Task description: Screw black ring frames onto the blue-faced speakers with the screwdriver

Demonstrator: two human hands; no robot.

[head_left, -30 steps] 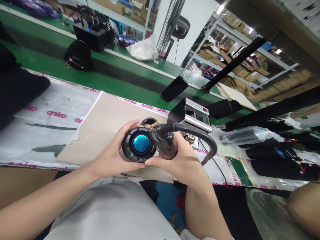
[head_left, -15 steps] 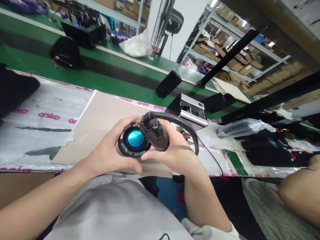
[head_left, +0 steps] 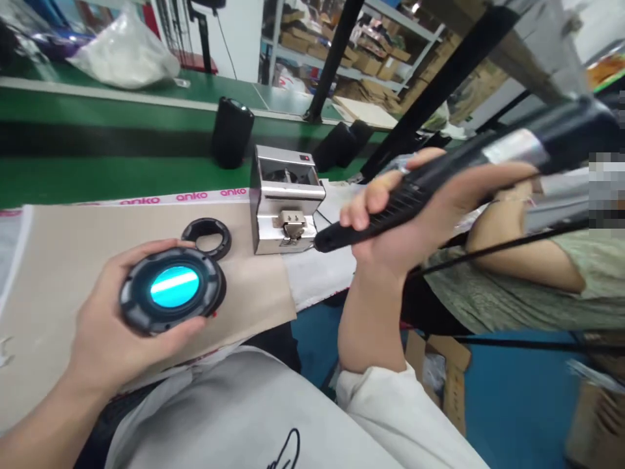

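My left hand [head_left: 110, 319] is wrapped round a round black speaker end [head_left: 137, 277] with a shiny blue centre, held above the beige sheet [head_left: 73, 241]. Just behind it a black ring [head_left: 223, 244] lies on the sheet. My right hand [head_left: 390, 208] is raised and closed round a long black electric screwdriver [head_left: 469, 163] with a ribbed grip and a silver band. It is tilted up to the right, away from the speaker end, and blurred at its far end. Between the hands, farther back, sits a metal screw feeder [head_left: 288, 189].
Behind the bench runs a green surface [head_left: 161, 159] with several black cylindrical speakers [head_left: 232, 133] and a white plastic bag [head_left: 127, 52]. A black post [head_left: 336, 58] rises beyond the feeder. At the right is another person's arm [head_left: 527, 247]; an open carton [head_left: 454, 378] stands below.
My right hand has lifted the screwdriver away from the speaker end, up and to the right. My left hand now grips the speaker end alone. The view has swung right.
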